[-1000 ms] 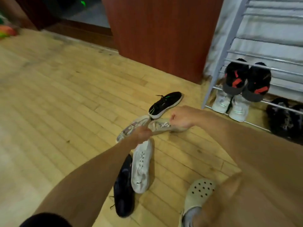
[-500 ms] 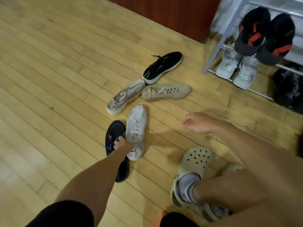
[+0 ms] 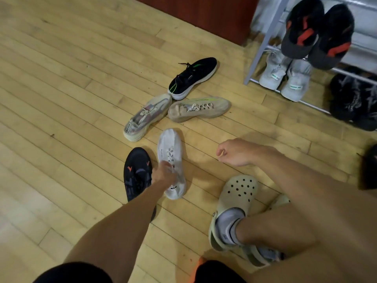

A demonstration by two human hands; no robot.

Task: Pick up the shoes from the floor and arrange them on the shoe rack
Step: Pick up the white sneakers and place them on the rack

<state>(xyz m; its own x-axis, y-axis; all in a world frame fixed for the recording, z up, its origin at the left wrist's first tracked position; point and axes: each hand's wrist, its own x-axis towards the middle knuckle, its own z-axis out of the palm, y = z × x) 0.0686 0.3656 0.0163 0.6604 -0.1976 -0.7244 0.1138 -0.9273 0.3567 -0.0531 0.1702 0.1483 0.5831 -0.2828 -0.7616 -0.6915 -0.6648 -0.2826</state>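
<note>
Several loose shoes lie on the wooden floor. My left hand (image 3: 163, 173) grips the white shoe (image 3: 170, 148) at its collar, near the heel; the shoe rests on the floor. Touching it on the left lies a dark navy shoe (image 3: 136, 170) with orange marks. Farther off are a grey patterned shoe (image 3: 145, 117), a beige shoe (image 3: 201, 108) and a black shoe with green stripes (image 3: 192, 77). My right hand (image 3: 234, 152) hovers loosely curled, holding nothing, to the right of the white shoe. The metal shoe rack (image 3: 263, 48) stands at the upper right.
The rack holds a black-and-red pair (image 3: 318, 31) above, and below it a white pair (image 3: 285, 77) and a dark furry pair (image 3: 354, 99). A red-brown cabinet (image 3: 204, 13) stands behind. My foot in a pale clog (image 3: 237, 190) rests at the lower right.
My right hand has let go of the beige shoe and drawn back toward me. My left hand has moved from the grey shoe down to the white shoe's heel and closed on it.
</note>
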